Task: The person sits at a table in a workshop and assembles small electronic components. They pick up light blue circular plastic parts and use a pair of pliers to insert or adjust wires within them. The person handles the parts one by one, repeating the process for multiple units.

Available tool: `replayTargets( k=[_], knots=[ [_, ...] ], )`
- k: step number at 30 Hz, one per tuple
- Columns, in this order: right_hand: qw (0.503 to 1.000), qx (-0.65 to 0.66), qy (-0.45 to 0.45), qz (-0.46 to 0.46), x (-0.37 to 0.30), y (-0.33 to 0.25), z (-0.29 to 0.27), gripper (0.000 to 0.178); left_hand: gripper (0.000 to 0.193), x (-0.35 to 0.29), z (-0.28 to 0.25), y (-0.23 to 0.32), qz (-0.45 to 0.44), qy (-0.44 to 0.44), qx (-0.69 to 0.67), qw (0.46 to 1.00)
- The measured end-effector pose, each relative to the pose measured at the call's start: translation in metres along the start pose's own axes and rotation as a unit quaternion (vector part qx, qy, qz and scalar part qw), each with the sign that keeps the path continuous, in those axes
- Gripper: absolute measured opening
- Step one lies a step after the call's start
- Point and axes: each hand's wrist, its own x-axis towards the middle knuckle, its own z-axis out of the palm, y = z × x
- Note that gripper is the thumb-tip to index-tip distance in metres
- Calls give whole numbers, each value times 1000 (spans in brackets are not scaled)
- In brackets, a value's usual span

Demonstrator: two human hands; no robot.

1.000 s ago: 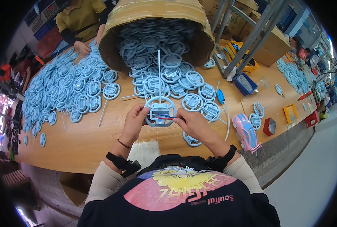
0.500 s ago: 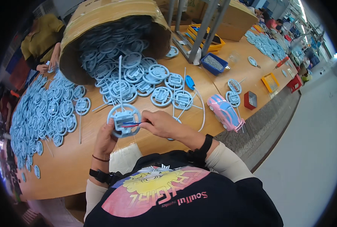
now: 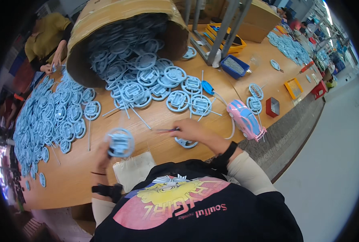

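My left hand (image 3: 102, 157) grips a light-blue toy steering wheel (image 3: 121, 142) by its left rim, above the table's near side; both are smeared by motion. To its right, my right hand (image 3: 190, 130) is closed on a slim pointed tool (image 3: 165, 130), its tip toward the wheel but apart from it; its exact kind is unclear. Just under my right hand lies another light-blue wheel (image 3: 186, 142). Several more wheels (image 3: 177, 101) with thin pale rods lie beyond my hands, in front of a tipped cardboard box (image 3: 76, 60) full of them.
A wide pile of wheels (image 3: 52, 117) covers the table's left. A co-worker (image 3: 48, 40) handles something at far left. At right are a pink toy car (image 3: 246, 121), a red box (image 3: 272, 107) and a blue tray (image 3: 234, 66). A white sheet (image 3: 135, 169) lies near me.
The tool has come out of the wheel's middle. My right hand has moved right with it, while my left hand and the wheel have shifted slightly left and down.
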Motion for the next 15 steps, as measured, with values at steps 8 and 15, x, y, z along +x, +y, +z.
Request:
replayTargets(
  k=[8,15],
  knots=[
    [984,-106,-31,139,16,50,15,31,46,18,-72,74,97,314,-262,907],
    [983,-119,-45,130,23,47,18,34,45,48,63,-2,-135,-61,-6,989]
  ],
)
